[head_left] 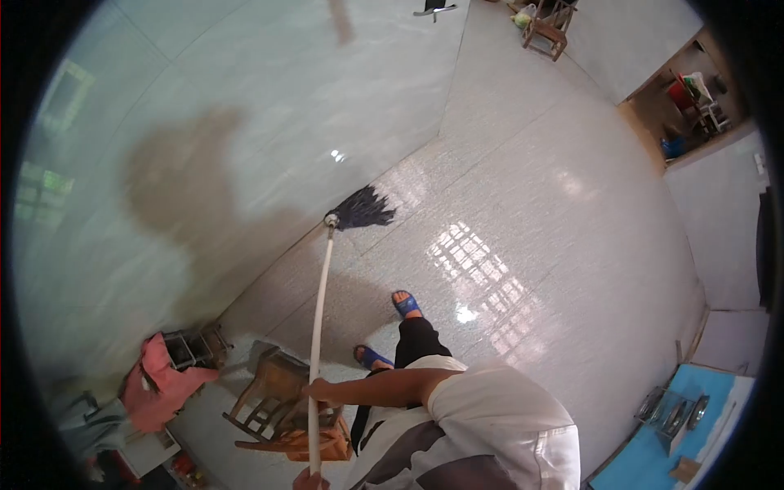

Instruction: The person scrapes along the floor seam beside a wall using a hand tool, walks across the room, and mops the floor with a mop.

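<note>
A mop with a long white pole [322,302] runs up from the bottom of the head view. Its dark strands [365,209] lie spread on the floor along the foot of the wall. My right hand [320,394], its arm reaching across from the right, is closed round the middle of the pole. Lower down, at the bottom edge, my left hand [310,480] wraps the pole near its end and is partly cut off. Beside the pole stand wooden chairs [282,384], close to my right hand.
The shiny tiled floor [572,245] reflects a window. Pink cloth [159,384] hangs over a stool or rack at lower left. A blue-topped table [702,400] with glassware stands at lower right. A small wooden chair [549,31] is at the far wall, near an open doorway [694,98].
</note>
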Demonstrator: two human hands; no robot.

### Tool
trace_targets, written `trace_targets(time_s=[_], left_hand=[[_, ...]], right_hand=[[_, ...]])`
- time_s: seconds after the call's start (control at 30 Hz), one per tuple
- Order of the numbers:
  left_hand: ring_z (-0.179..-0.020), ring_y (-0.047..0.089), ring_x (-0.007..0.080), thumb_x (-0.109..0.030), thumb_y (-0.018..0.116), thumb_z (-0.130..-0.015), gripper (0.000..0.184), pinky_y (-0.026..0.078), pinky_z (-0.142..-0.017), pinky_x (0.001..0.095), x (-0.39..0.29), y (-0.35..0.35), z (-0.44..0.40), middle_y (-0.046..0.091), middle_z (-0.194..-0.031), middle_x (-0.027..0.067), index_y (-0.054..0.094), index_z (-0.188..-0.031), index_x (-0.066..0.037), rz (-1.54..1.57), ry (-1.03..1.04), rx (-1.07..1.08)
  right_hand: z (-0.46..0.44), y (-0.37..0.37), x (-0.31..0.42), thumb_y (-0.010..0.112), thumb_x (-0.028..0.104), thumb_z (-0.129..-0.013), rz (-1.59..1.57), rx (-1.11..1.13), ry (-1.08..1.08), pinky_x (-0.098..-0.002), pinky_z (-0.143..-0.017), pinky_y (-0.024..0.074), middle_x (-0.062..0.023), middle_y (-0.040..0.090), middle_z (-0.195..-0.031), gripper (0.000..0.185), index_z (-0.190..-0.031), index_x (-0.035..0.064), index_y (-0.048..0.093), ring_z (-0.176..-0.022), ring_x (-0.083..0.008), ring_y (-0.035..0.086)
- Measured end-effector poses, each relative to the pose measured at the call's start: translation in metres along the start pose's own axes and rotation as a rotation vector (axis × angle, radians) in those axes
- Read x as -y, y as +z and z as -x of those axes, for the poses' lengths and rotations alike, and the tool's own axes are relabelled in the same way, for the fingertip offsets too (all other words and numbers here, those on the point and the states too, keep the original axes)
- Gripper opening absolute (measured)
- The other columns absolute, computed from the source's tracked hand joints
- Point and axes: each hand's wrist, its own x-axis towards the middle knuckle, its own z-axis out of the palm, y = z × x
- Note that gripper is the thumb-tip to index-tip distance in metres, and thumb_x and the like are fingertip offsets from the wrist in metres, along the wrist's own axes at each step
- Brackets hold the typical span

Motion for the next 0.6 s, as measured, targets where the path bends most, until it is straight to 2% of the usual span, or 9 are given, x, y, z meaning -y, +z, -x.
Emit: trace_targets(time_s=[0.03, 0.1, 0.2, 0.23, 0.3, 0.33, 0.4, 0.53, 0.6], left_hand=[[-0.071, 0.059, 0.0313, -0.018, 0.054, -0.082, 0.023, 0.048, -0.07, 0.0442, -0.005, 0.007, 0.017, 0.06, -0.077, 0.0171, 0.058, -0.099, -0.003, 0.001, 0.0, -0.009], [-0.065, 0.059, 0.0356, -0.022, 0.059, -0.081, 0.024, 0.048, -0.059, 0.0443, -0.026, 0.067, 0.074, 0.062, -0.074, 0.0163, 0.058, -0.1, -0.007, -1.372, 0.45, -0.855], [-0.069, 0.058, 0.0403, -0.025, 0.062, -0.079, 0.028, 0.047, -0.061, 0.0433, -0.054, 0.107, 0.102, 0.062, -0.075, 0.0174, 0.058, -0.101, -0.009, -1.406, 0.323, -1.043], [-0.069, 0.058, 0.0403, -0.025, 0.062, -0.079, 0.028, 0.047, -0.061, 0.0433, -0.052, 0.087, 0.097, 0.062, -0.075, 0.0174, 0.058, -0.101, -0.009, -1.412, 0.323, -1.043], [-0.07, 0.06, 0.0365, -0.027, 0.064, -0.078, 0.029, 0.047, -0.063, 0.0441, -0.041, 0.02, 0.072, 0.063, -0.077, 0.0169, 0.06, -0.1, -0.009, -1.467, 0.611, -0.889], [-0.07, 0.06, 0.0365, -0.027, 0.064, -0.078, 0.029, 0.047, -0.063, 0.0441, -0.04, -0.001, 0.063, 0.063, -0.077, 0.0169, 0.06, -0.1, -0.009, -1.463, 0.612, -0.888], [-0.072, 0.063, 0.0305, -0.028, 0.066, -0.076, 0.034, 0.047, -0.066, 0.0455, -0.039, -0.025, 0.048, 0.065, -0.083, 0.0169, 0.062, -0.103, -0.009, -1.211, 0.432, -0.688], [-0.06, 0.059, 0.0243, -0.021, 0.066, -0.077, 0.031, 0.046, -0.057, 0.0356, -0.058, 0.014, 0.034, 0.06, -0.072, 0.011, 0.06, -0.102, -0.004, -1.32, 0.532, -0.683], [-0.073, 0.064, 0.0301, -0.019, 0.069, -0.072, 0.023, 0.048, -0.065, 0.0391, -0.089, 0.059, 0.028, 0.064, -0.079, 0.0161, 0.064, -0.089, -0.004, -1.252, 0.291, -0.744]], right_hand=[[-0.008, 0.009, 0.0, 0.055, 0.02, -0.087, 0.0, 0.009, 0.002, -0.0429, -0.054, 0.0538, -0.0138, 0.055, -0.067, 0.025, -0.096, -0.003, 0.05, -0.064, -0.0276, 0.062], [-0.036, 0.023, -0.004, 0.053, 0.018, -0.088, -0.352, 0.319, -0.133, -0.0449, -0.059, 0.0526, -0.0136, 0.054, -0.065, 0.02, -0.083, -0.0007, 0.054, -0.062, -0.0271, 0.061], [-0.074, 0.036, 0.027, 0.053, 0.016, -0.088, -0.421, 0.271, -0.106, -0.0463, -0.058, 0.0511, -0.0135, 0.054, -0.065, 0.019, -0.079, -0.0009, 0.052, -0.06, -0.026, 0.058], [-0.068, 0.038, 0.035, 0.053, 0.014, -0.088, -0.439, 0.178, -0.067, -0.0449, -0.056, 0.0507, -0.0139, 0.054, -0.065, 0.019, -0.077, -0.0011, 0.051, -0.058, -0.0253, 0.057], [-0.059, 0.035, 0.036, 0.053, 0.013, -0.088, -0.455, 0.076, -0.024, -0.0435, -0.054, 0.0503, -0.0144, 0.054, -0.065, 0.02, -0.074, -0.0013, 0.05, -0.055, -0.0247, 0.055], [-0.056, 0.032, 0.035, 0.053, 0.013, -0.088, -0.432, -0.001, -0.083, -0.0428, -0.052, 0.05, -0.0148, 0.054, -0.066, 0.021, -0.072, -0.0015, 0.049, -0.054, -0.0248, 0.055], [-0.055, 0.023, 0.036, 0.053, 0.012, -0.088, -0.397, -0.077, -0.139, -0.042, -0.051, 0.0497, -0.0152, 0.054, -0.066, 0.023, -0.07, -0.0018, 0.049, -0.053, -0.0249, 0.055], [-0.069, -0.005, 0.04, 0.055, 0.01, -0.083, -0.374, -0.124, -0.232, -0.0406, -0.049, 0.0494, -0.0158, 0.054, -0.061, 0.02, -0.069, -0.0031, 0.05, -0.053, -0.0263, 0.058], [-0.063, -0.036, 0.057, 0.054, 0.01, -0.081, -0.34, -0.167, -0.275, -0.0395, -0.047, 0.0487, -0.0162, 0.054, -0.058, 0.018, -0.069, -0.0044, 0.052, -0.052, -0.027, 0.059]])
